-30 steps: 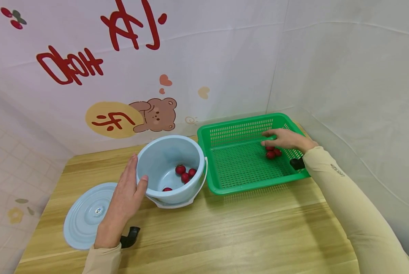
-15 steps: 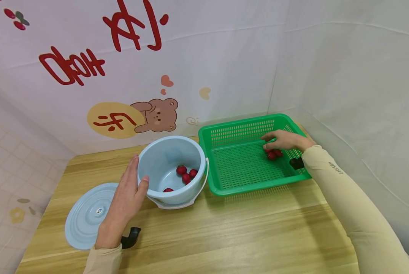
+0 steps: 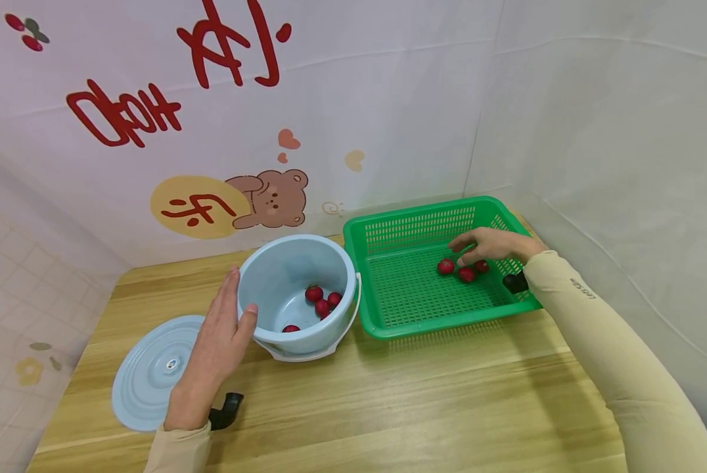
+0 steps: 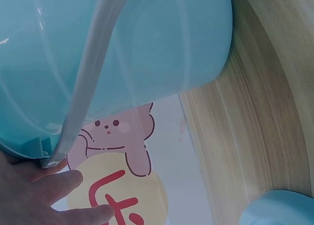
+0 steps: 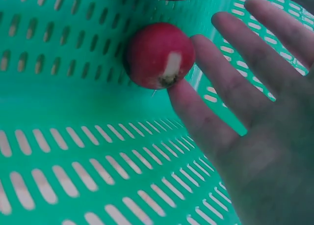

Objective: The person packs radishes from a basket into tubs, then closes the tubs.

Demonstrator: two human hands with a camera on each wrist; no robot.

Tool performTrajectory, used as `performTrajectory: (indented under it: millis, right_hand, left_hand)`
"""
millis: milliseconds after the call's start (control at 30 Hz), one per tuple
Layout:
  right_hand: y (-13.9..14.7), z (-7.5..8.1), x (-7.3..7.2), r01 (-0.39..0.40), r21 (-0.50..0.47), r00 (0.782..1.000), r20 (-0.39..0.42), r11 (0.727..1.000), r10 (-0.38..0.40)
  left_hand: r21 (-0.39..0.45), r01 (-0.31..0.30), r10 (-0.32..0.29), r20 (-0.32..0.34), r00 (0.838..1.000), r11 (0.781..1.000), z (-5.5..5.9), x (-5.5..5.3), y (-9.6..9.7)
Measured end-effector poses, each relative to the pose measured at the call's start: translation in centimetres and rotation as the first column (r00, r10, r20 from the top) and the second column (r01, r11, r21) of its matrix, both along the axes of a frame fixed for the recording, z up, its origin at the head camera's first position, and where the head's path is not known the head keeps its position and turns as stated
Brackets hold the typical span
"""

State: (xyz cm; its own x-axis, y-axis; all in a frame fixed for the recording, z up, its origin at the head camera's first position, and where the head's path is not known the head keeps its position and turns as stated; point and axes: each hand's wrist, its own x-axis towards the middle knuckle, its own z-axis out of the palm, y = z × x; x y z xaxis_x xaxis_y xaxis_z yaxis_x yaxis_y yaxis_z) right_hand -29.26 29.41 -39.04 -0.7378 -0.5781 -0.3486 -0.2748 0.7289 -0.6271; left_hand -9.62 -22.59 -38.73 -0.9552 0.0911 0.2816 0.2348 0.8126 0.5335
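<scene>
My right hand (image 3: 482,244) is over the green basket (image 3: 424,326), fingers spread. In the right wrist view its fingertips are right at a red radish (image 5: 159,55), which is not gripped. Three radishes show in the basket: one radish (image 3: 445,266) apart on the left, another radish (image 3: 466,274) below the thumb, and a third radish (image 3: 481,266) under the hand. My left hand (image 3: 219,332) lies with straight fingers along the left rim of the light blue bucket (image 3: 297,240). Several radishes (image 3: 314,293) are on the bucket's bottom.
A light blue lid (image 3: 152,374) lies on the wooden table (image 3: 401,407), left of the bucket and partly behind the left forearm. The bucket's white handle (image 3: 306,357) hangs down at its front. A printed wall covering (image 3: 389,98) stands behind.
One radish has separated from the cluster and now lies left of the others in the basket. My right hand has shifted only slightly; the left hand stays at the bucket.
</scene>
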Motion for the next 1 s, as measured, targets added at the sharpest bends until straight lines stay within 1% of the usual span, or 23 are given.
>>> performTrajectory:
  millis: [167, 267, 433, 567, 700, 1000]
  right_hand:
    - [0.0, 0.2, 0.1, -0.037, 0.000, 0.999, 0.007, 0.999, 0.037]
    - [-0.2, 0.6, 0.0, -0.036, -0.005, 0.999, 0.000, 0.999, 0.036]
    - [-0.5, 1.4, -0.2, -0.035, -0.021, 0.999, -0.032, 0.999, 0.034]
    - [-0.7, 1.7, -0.4, -0.018, -0.038, 1.000, -0.013, 0.999, 0.017]
    - [-1.0, 1.7, -0.7, -0.011, -0.039, 1.000, 0.002, 0.999, 0.011]
    - [-1.9, 1.0, -0.9, -0.048, -0.011, 0.999, 0.015, 0.999, 0.048]
  left_hand:
    - [-0.005, -0.001, 0.001, 0.003, 1.000, 1.000, -0.1, 0.0, 0.0]
    - [-0.005, -0.002, 0.002, 0.003, 1.000, 1.000, -0.1, 0.0, -0.1]
    - [-0.003, -0.002, 0.002, -0.001, 1.000, 1.000, -0.1, 0.0, -0.2]
    - [-0.002, -0.003, 0.003, -0.002, 1.000, 1.000, -0.2, 0.0, -0.2]
    - [-0.003, -0.001, 0.001, -0.006, 1.000, 1.000, -0.2, -0.1, -0.2]
    - [-0.001, 0.002, -0.002, -0.001, 1.000, 1.000, -0.2, 0.1, 0.0]
